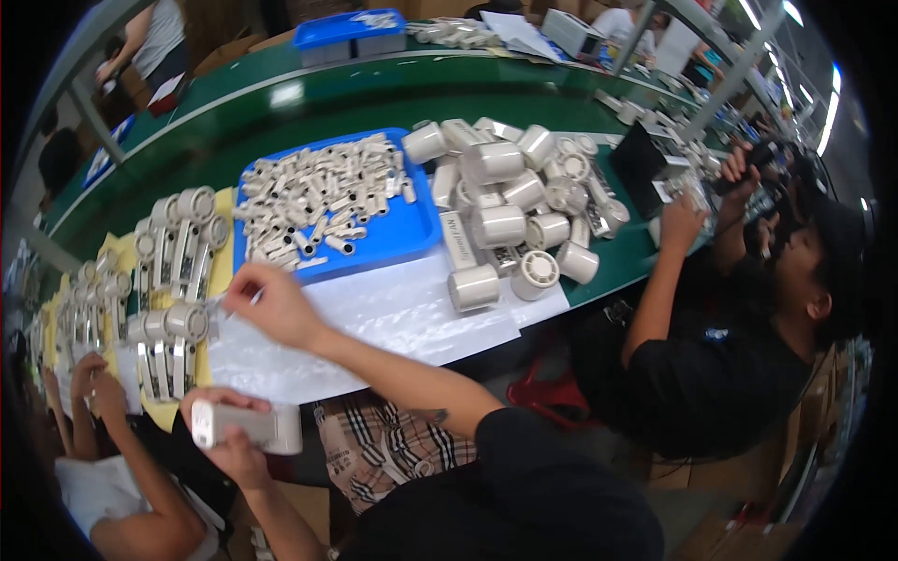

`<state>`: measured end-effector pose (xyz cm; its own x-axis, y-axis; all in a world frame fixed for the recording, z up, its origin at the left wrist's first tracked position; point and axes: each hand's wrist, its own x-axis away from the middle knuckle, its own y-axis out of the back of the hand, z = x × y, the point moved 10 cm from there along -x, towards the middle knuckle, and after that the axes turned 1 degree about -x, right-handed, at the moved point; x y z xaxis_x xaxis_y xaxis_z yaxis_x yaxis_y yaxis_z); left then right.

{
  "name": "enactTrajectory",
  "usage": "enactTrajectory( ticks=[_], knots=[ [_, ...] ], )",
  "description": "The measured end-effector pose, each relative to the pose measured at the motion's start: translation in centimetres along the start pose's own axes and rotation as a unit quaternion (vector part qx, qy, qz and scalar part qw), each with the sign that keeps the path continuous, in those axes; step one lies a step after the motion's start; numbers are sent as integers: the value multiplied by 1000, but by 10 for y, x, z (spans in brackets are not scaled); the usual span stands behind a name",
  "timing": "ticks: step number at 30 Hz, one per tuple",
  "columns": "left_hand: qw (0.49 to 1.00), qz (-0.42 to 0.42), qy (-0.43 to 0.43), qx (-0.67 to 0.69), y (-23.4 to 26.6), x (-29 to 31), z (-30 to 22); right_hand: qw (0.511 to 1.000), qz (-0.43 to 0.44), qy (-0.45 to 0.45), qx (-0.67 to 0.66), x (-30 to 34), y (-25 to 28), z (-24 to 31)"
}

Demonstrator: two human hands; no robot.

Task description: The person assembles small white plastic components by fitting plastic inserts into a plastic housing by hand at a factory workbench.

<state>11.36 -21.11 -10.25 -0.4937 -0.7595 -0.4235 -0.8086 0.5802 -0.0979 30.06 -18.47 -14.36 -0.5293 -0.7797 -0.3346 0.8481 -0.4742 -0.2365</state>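
Note:
My left hand (236,449) is wrapped round a white handheld fan (257,428), a rounded handle with a drum-shaped head, held level off the table's near edge. Above it my right hand (273,304) reaches over the white sheet (374,323) with thumb and fingers pinched together. Motion blurs it, and anything between the fingertips is too small to make out. Close beyond that hand stands a blue tray (426,234) heaped with small white tubular parts (323,192). To its left, opened fans with bare circuit boards (173,351) lie in rows on yellow sheets.
White fans (500,224) pile up right of the tray. Behind runs a green conveyor (355,103), with a blue bin (351,42) beyond it. A co-worker in black (711,355) sits at the right; another person's arms (140,477) work at the left. A red stool (552,393) stands below.

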Motion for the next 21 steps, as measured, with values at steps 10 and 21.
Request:
enactTrajectory(
  ticks=[10, 21],
  knots=[
    [965, 244, -48, -79, -93, -49, -1, 997, -32, 37, -54, 75, 76, 136],
    [980, 181, -38, -75, -82, -38, 54, 1000, -4, -12, -20, 81, 48, 86]
  ],
)
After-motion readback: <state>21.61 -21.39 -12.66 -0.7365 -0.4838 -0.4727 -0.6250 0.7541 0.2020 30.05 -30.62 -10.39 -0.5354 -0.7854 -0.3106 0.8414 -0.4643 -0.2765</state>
